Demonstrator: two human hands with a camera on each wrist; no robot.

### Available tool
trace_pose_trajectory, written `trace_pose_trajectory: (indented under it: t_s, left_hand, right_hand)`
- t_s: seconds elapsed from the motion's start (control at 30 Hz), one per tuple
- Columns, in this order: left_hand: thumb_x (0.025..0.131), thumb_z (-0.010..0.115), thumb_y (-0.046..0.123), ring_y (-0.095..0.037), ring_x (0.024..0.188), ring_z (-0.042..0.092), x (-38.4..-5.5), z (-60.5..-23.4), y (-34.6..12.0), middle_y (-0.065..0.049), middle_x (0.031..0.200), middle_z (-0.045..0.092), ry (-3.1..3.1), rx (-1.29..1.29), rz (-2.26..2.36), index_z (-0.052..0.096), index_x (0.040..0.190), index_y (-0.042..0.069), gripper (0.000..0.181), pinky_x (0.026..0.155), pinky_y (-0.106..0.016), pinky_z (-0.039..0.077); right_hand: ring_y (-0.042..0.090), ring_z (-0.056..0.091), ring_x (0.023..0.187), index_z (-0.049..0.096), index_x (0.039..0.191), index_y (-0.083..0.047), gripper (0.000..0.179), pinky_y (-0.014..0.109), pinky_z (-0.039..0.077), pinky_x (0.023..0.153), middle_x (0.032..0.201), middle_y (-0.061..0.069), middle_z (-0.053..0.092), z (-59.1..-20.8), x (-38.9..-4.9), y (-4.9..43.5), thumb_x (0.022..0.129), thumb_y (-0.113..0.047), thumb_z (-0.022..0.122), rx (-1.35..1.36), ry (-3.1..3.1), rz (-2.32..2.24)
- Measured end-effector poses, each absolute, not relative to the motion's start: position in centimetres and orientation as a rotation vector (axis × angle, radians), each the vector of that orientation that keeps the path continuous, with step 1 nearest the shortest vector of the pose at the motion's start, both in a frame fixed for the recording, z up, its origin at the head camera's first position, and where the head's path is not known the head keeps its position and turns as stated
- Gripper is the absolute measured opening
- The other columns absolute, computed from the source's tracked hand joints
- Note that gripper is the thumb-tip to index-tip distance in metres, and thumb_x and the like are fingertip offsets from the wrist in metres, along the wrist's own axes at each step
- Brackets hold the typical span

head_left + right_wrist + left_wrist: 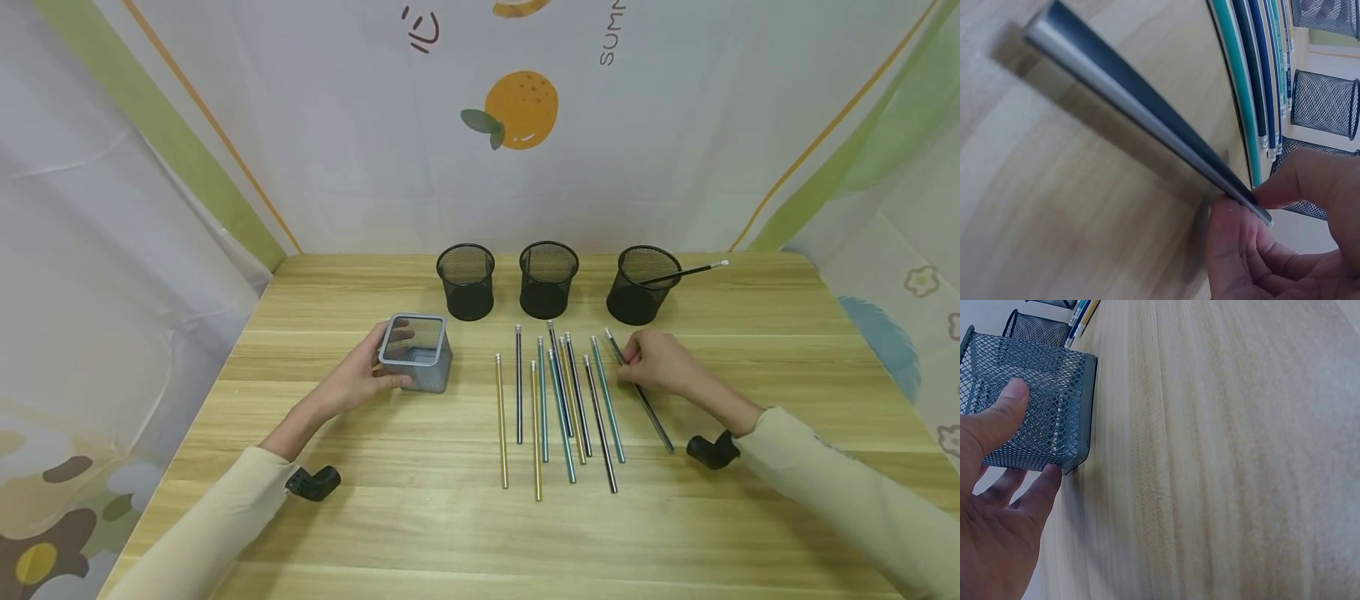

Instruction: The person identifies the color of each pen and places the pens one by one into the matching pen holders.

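Observation:
My left hand (363,375) holds a grey square mesh pen holder (429,371) by its sides. In the left wrist view the thumb lies on one mesh wall of the holder (1029,419) and the fingers on another. My right hand (660,362) pinches a black pencil (652,414) between thumb and fingers. The right wrist view shows that pencil (1141,103) slanting, its plain end toward the camera and its shadow beneath. Left of the right hand, several yellow, teal and dark pencils (543,425) lie roughly side by side, eraser ends away from me.
Three round black mesh pen cups stand at the back: left (468,292), middle (547,292) and right (636,304). One black pencil (693,271) leans in the right cup. A printed curtain (375,167) hangs behind the wooden table (390,517).

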State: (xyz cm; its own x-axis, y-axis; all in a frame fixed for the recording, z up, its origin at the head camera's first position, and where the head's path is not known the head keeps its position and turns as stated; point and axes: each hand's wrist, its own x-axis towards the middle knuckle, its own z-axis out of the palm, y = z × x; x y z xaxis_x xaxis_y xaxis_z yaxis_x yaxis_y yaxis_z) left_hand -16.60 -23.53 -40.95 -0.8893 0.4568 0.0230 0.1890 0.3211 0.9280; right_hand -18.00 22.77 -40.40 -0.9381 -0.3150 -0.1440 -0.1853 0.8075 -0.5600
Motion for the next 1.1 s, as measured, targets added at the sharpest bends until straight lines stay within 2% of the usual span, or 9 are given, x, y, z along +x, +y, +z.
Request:
trace_pose_trajectory:
  t_s: [0.87,1.1]
  left_hand:
    - [0.086,0.073,-0.014,-0.043,0.138,0.040,-16.6,-41.0,-23.6,-0.026,0.153,0.036,2.331,0.593,1.607,0.027,0.155,0.003,0.085,0.108,-0.052,0.042]
    - [0.086,0.074,-0.014,-0.044,0.137,0.041,-16.7,-41.1,-23.6,-0.027,0.152,0.037,2.338,0.609,1.606,0.028,0.155,0.002,0.084,0.107,-0.052,0.043]
  right_hand:
    - [0.021,0.057,0.072,0.060,0.091,0.002,0.012,0.032,0.050,0.062,0.082,0.009,0.061,-38.4,-17.6,22.8,0.083,-0.004,0.068,-0.391,2.749,-0.998]
    - [0.021,0.058,0.070,0.059,0.096,0.004,0.016,0.028,0.052,0.056,0.087,0.011,0.061,-37.5,-17.8,23.3,0.086,-0.005,0.068,-0.362,2.739,-1.058]
